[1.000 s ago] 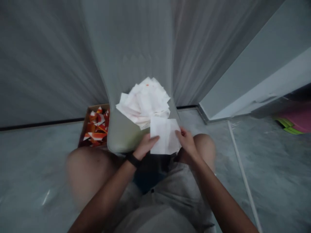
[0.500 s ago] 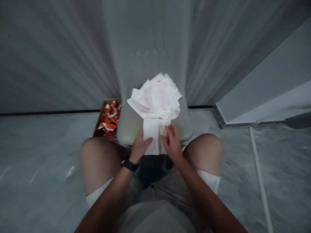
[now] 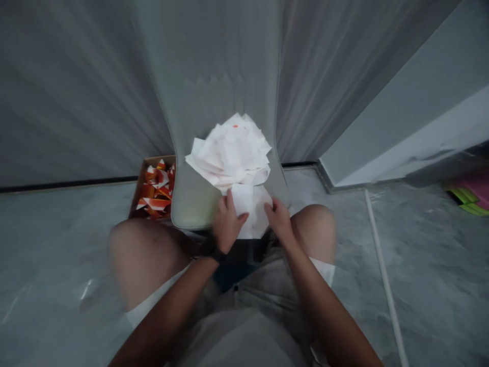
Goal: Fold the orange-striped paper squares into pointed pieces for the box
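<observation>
Curtain (image 3: 76,92) of grey cloth hangs in long soft folds behind everything; a pale wall (image 3: 401,102) angles in at the right, above a dark baseboard (image 3: 69,183); the floor (image 3: 57,229) is grey, mottled and polished like stone; a thin white rod (image 3: 382,270) lies across it at the right; pink and green sheets (image 3: 473,196) sit at the far right edge. A chair (image 3: 191,204) with a smooth, pale grey-green padded seat and a tall back stands between the person's bare knees (image 3: 315,229); a cardboard box (image 3: 142,176) sits just beside it on the left, packed with folded orange-and-white papers (image 3: 156,191). A loose pile (image 3: 229,153) of thin, crumpled white paper, with faint orange marks, rests on the seat; its sheets fan out in ragged corners. One white sheet (image 3: 250,209) lies between the hands, at the seat's front edge, touching the pile's lower side. The left hand (image 3: 226,224), with a black watch (image 3: 217,256) at its wrist, lies against the sheet's left side; its fingers (image 3: 229,201) stand slightly apart. The right hand (image 3: 278,220) meets the right edge, fingers (image 3: 272,208) close together; any pinch there is hidden.
</observation>
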A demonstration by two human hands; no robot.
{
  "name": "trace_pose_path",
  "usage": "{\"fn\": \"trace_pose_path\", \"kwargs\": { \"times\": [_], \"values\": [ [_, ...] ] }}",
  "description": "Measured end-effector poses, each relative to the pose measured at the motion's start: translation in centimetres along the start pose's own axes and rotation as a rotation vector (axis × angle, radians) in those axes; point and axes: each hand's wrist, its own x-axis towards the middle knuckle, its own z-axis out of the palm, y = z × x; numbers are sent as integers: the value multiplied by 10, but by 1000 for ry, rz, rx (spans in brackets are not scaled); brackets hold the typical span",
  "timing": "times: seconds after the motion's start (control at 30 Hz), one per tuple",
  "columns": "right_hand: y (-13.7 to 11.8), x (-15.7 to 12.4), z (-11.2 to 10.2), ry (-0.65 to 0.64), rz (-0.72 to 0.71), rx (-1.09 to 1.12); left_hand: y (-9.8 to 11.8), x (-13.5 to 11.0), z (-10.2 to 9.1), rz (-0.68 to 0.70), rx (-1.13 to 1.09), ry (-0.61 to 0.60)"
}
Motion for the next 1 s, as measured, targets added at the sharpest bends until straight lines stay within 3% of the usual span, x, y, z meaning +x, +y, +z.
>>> {"fn": "trace_pose_path", "kwargs": {
  "times": [0.1, 0.17, 0.33, 0.47, 0.63, 0.77, 0.87, 1.0],
  "values": [
    [1, 0, -5, -42, 59, 66, 1, -1, 5, 177, 69, 54],
    [3, -3, -7, -77, 88, 173, -3, 1, 7, 218, 48, 57],
    [1, -19, -10, -159, 207, 440, -20, 14, 7, 9, -77, 115],
    [-8, -32, -9, -217, 272, 568, -27, 20, 4, -68, -152, 77],
    [-14, -46, -2, -263, 295, 660, -27, 8, 0, -122, -271, 129],
    [-21, -60, 6, -305, 302, 682, -32, -7, -10, -215, -600, 122],
    [-33, -67, 17, -357, 328, 696, -47, -15, -24, -277, -834, 23],
    [-59, -60, 52, -450, 295, 666, -86, -8, -50, -300, -824, 35]
  ]
}}
